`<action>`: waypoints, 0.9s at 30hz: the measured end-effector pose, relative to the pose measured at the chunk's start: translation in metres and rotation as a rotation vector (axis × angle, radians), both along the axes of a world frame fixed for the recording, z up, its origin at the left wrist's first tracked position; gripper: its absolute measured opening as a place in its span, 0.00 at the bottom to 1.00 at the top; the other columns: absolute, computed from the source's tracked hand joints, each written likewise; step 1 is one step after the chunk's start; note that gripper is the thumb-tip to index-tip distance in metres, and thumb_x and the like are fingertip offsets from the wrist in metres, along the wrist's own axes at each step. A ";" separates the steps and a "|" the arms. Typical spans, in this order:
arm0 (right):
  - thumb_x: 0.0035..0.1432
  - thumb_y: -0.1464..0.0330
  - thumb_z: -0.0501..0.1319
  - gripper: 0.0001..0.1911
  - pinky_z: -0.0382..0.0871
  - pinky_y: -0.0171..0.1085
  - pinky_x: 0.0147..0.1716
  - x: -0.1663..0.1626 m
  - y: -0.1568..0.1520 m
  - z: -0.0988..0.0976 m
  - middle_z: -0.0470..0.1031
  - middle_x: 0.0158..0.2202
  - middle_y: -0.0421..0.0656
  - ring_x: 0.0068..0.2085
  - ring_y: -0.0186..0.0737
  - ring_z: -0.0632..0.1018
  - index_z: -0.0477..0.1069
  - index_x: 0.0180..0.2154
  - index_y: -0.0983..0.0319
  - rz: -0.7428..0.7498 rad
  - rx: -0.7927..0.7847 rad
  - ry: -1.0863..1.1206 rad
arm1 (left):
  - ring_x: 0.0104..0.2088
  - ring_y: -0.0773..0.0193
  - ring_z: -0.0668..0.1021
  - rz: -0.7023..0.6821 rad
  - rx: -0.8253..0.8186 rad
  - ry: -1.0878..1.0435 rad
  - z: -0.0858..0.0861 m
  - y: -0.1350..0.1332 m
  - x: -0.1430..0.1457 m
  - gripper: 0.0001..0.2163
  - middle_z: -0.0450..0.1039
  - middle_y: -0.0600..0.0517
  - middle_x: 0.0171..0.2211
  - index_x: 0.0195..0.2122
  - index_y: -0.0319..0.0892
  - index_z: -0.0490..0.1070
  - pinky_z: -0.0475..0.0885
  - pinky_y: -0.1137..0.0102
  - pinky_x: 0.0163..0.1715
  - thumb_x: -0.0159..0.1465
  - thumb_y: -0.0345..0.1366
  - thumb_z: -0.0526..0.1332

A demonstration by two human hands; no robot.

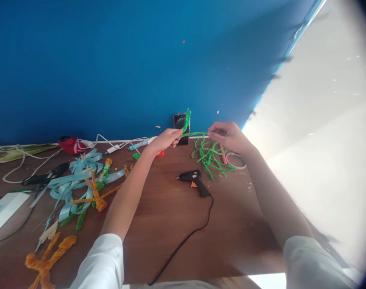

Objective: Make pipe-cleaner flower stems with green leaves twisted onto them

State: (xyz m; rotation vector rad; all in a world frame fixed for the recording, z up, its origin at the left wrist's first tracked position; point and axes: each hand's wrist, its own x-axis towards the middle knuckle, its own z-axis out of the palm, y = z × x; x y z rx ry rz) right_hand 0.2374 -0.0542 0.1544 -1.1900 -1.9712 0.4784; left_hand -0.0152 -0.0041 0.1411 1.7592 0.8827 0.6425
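My left hand (166, 139) is pinched shut on one end of a green pipe cleaner (195, 133), whose bent tip sticks up past my fingers. My right hand (227, 136) is closed on the other end, so the strand stretches level between both hands above the brown table (170, 216). Just below my right hand lies a loose pile of green pipe cleaners (211, 157). A black glue gun (195, 180) rests on the table in front of my hands, its cord trailing toward me.
A phone (180, 127) leans against the blue wall. At the left lie light blue ribbons (74, 180), orange pipe cleaner figures (95, 196), scissors (44, 176), a red object (69, 144) and white cables. More orange pipe cleaners (47, 257) lie near the front left edge.
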 end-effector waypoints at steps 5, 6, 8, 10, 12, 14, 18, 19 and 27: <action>0.54 0.65 0.58 0.08 0.56 0.35 0.25 0.008 0.002 0.003 0.66 0.20 0.38 0.23 0.33 0.64 0.72 0.29 0.62 -0.004 0.010 -0.108 | 0.25 0.69 0.67 0.022 0.019 0.010 -0.001 0.000 0.001 0.20 0.63 0.53 0.23 0.27 0.41 0.63 0.67 0.70 0.33 0.63 0.54 0.53; 0.53 0.65 0.58 0.08 0.56 0.35 0.26 0.010 0.004 0.002 0.67 0.20 0.38 0.23 0.33 0.64 0.72 0.28 0.62 -0.013 0.018 -0.133 | 0.25 0.69 0.68 0.027 0.027 0.011 -0.001 0.001 0.001 0.20 0.63 0.53 0.23 0.27 0.40 0.64 0.66 0.70 0.33 0.62 0.54 0.53; 0.53 0.66 0.58 0.08 0.56 0.35 0.26 0.013 0.007 0.001 0.68 0.21 0.38 0.23 0.33 0.65 0.73 0.28 0.62 -0.045 0.040 -0.174 | 0.25 0.69 0.68 0.019 0.041 0.017 -0.003 0.002 0.001 0.20 0.63 0.53 0.22 0.27 0.40 0.65 0.66 0.70 0.33 0.62 0.54 0.54; 0.53 0.66 0.58 0.08 0.55 0.35 0.26 0.015 0.011 -0.002 0.68 0.20 0.38 0.23 0.33 0.65 0.73 0.28 0.62 -0.094 0.068 -0.197 | 0.25 0.69 0.68 -0.029 0.043 0.017 -0.003 0.002 0.002 0.20 0.63 0.54 0.21 0.27 0.39 0.67 0.66 0.70 0.33 0.62 0.54 0.54; 0.53 0.66 0.57 0.08 0.55 0.35 0.25 0.017 0.015 -0.006 0.69 0.20 0.39 0.23 0.33 0.66 0.72 0.28 0.62 -0.155 0.101 -0.212 | 0.24 0.69 0.68 -0.088 0.038 0.015 -0.004 0.002 0.003 0.20 0.63 0.54 0.21 0.28 0.39 0.68 0.66 0.71 0.34 0.62 0.54 0.54; 0.53 0.66 0.57 0.08 0.55 0.35 0.25 0.017 0.018 -0.008 0.70 0.21 0.39 0.23 0.34 0.66 0.72 0.28 0.62 -0.215 0.145 -0.215 | 0.24 0.69 0.67 -0.100 0.038 0.007 -0.003 0.001 0.003 0.21 0.62 0.55 0.20 0.30 0.39 0.67 0.66 0.71 0.33 0.62 0.54 0.53; 0.52 0.66 0.57 0.07 0.55 0.35 0.26 0.016 0.021 -0.010 0.71 0.22 0.39 0.23 0.34 0.67 0.72 0.28 0.62 -0.284 0.219 -0.205 | 0.23 0.69 0.66 -0.049 0.030 0.003 -0.002 -0.001 0.005 0.20 0.59 0.56 0.19 0.30 0.40 0.66 0.66 0.71 0.31 0.63 0.54 0.52; 0.51 0.67 0.56 0.07 0.56 0.35 0.26 0.015 0.021 -0.010 0.71 0.22 0.40 0.23 0.35 0.67 0.72 0.28 0.61 -0.292 0.232 -0.207 | 0.22 0.69 0.65 -0.045 0.031 0.020 -0.002 -0.001 0.005 0.20 0.59 0.56 0.19 0.30 0.40 0.67 0.65 0.71 0.30 0.63 0.54 0.53; 0.51 0.67 0.55 0.08 0.57 0.35 0.27 -0.001 0.017 -0.007 0.72 0.22 0.42 0.25 0.38 0.70 0.72 0.29 0.61 -0.339 0.375 -0.297 | 0.21 0.68 0.69 0.109 0.124 0.154 -0.009 0.003 0.004 0.18 0.65 0.53 0.17 0.28 0.40 0.69 0.65 0.71 0.28 0.62 0.51 0.54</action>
